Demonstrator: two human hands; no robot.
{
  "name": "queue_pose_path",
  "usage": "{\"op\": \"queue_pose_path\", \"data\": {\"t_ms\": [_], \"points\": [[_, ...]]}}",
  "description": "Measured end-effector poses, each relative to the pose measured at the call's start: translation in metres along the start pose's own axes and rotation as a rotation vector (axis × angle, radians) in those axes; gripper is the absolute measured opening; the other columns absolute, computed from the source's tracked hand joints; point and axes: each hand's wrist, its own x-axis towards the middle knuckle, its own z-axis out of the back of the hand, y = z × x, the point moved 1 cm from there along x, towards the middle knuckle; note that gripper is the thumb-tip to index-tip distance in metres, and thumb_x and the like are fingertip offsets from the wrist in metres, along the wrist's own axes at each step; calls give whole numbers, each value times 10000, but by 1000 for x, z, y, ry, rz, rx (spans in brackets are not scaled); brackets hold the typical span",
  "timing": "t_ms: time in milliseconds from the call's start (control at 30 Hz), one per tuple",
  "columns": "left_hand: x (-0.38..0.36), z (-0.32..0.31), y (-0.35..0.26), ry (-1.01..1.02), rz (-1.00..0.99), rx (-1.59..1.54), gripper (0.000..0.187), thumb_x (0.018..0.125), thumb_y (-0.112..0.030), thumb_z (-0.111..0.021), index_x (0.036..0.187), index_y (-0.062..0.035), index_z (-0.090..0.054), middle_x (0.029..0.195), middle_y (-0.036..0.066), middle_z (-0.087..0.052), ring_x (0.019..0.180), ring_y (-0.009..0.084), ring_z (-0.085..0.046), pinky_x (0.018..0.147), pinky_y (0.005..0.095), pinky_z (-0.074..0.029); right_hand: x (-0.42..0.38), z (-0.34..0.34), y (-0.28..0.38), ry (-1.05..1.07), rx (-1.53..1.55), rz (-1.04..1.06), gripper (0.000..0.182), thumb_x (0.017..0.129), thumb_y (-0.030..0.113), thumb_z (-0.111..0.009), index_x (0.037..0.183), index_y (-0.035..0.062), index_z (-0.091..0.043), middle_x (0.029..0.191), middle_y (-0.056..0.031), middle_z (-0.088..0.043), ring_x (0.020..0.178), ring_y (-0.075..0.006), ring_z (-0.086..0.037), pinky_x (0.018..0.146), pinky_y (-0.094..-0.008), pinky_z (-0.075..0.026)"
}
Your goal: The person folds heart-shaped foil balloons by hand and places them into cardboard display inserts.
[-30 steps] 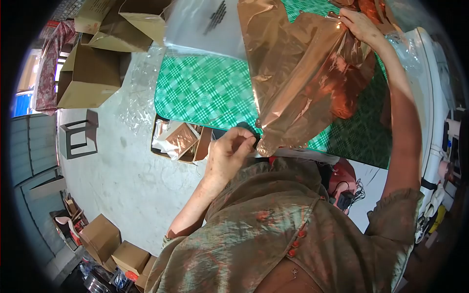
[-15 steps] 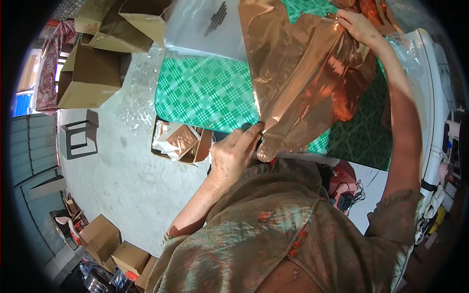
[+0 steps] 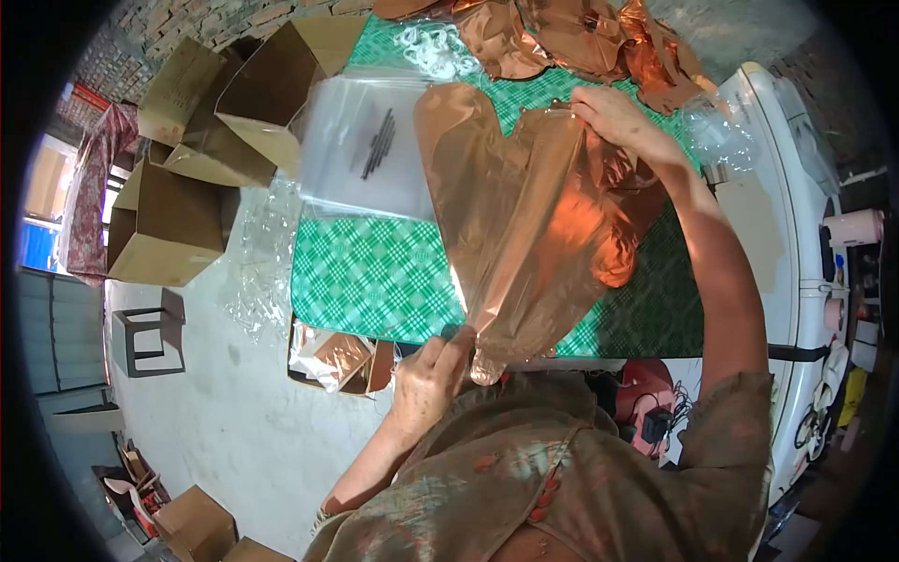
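Observation:
A large copper-coloured foil sheet, shiny and creased, lies over the green checked tablecloth. At the table's front edge my left hand pinches the lower end of the foil between thumb and fingers. My right hand, reaching across at the upper right, has its fingers closed on the foil's top edge. Left of the foil lies a stack of clear plastic bags with dark marks on top.
More copper foil pieces and white rings lie at the table's far side. Open cardboard boxes stand at the left. A box of foil scraps sits below the front edge. A white appliance is at the right.
The view has tilted up, showing more of the table's far side. Both hands still hold the foil, which is spread a little flatter.

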Motion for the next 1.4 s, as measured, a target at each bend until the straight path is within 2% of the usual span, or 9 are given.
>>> {"op": "queue_pose_path", "data": {"t_ms": [200, 333, 433, 467, 767, 867, 967, 1200, 1400], "points": [[2, 2, 1, 16, -25, 7, 433, 858, -12, -764, 1276, -58, -662, 768, 89, -549, 568, 250, -627, 513, 389, -519, 5, -12, 8, -182, 168, 67, 244, 1030, 284, -577, 1043, 44, -621, 996, -144, -644, 970, -365, -629, 833, -461, -493], [0, 0, 4, 31, -43, 9, 469, 845, -20, -769, 1296, -58, -647, 772, 86, -545, 565, 243, -620, 515, 384, -520, 11, -17, 15, -174, 194, 15, 252, 1007, 305, -600, 1062, 65, -651, 1063, -134, -666, 1075, -366, -626, 910, -482, -502], [0, 0, 6, 54, -54, 24, 523, 833, -33, -776, 1331, -51, -617, 779, 84, -547, 576, 242, -623, 519, 381, -525, 12, -31, 16, -190, 112, -16, 243, 998, 308, -615, 1071, 78, -644, 1091, -101, -650, 1131, -340, -599, 950, -478, -474], [-1, 0, 6, 57, -56, 19, 533, 831, -34, -777, 1338, -50, -611, 779, 83, -546, 579, 242, -625, 520, 380, -526, 11, -37, 15, -183, 79, -36, 227, 997, 311, -616, 1073, 98, -641, 1104, -71, -629, 1167, -303, -569, 967, -468, -435], [-3, -3, 9, 59, -60, 14, 532, 828, -32, -776, 1334, -37, -610, 775, 83, -548, 586, 239, -630, 529, 374, -532, 11, -48, 23, -252, -79, -83, 202, 974, 303, -653, 1075, 130, -631, 1093, -56, -613, 1163, -292, -550, 954, -446, -412], [-4, -3, 9, 52, -69, 12, 507, 830, -30, -777, 1313, -30, -623, 770, 82, -546, 581, 236, -627, 528, 372, -530, 6, -46, 32, -454, -38, -63, 246, 952, 266, -689, 1152, 133, -639, 1180, -83, -623, 1204, -308, -542, 1004, -446, -409], [-1, -2, 7, 35, -80, 25, 485, 836, -28, -776, 1300, -29, -633, 765, 81, -542, 574, 234, -622, 525, 370, -526, -11, -38, 44, -552, 32, 96, 345, 933, 231, -718, 1249, 127, -630, 1284, -116, -612, 1278, -322, -524, 1055, -460, -407], [0, -2, 6, 3, -97, 17, 462, 855, -31, -773, 1298, -35, -641, 758, 80, -533, 565, 232, -616, 510, 370, -516, -53, -37, 104, -358, 43, 232, 329, 931, 96, -665, 1245, 178, -714, 1404, -80, -572, 1384, -294, -485, 1094, -456, -417], [-2, -6, 6, -24, -85, 13, 438, 871, -27, -772, 1292, -51, -652, 763, 82, -533, 567, 235, -626, 511, 372, -524, -49, -35, 114, -220, -40, 353, 350, 936, 97, -638, 1271, 174, -708, 1463, -64, -536, 1423, -276, -451, 1107, -446, -410]]}}
